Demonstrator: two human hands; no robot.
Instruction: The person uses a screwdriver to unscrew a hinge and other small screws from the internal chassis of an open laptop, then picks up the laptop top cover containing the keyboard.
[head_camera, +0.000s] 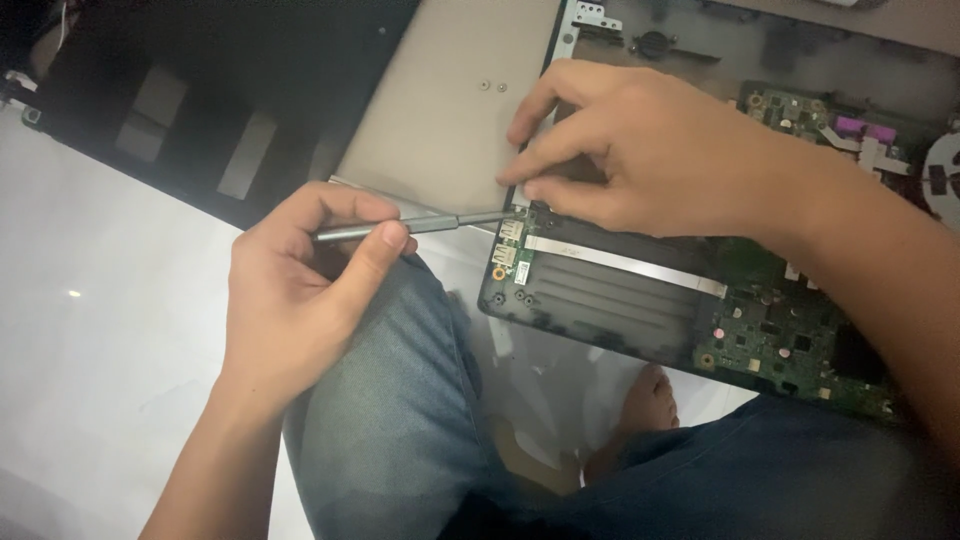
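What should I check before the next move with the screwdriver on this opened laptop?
1. Left hand grips the screwdriver: ok.
2. Tip sits at the corner of the small port board: ok.
3. Tip seated in a screw: cannot tell, too blurred.
4. Right hand steadies the laptop near the tip: ok.
5. Laptop rests flat: not ok, it leans on the knee.
6. White flat cable lies away from the tip: ok.
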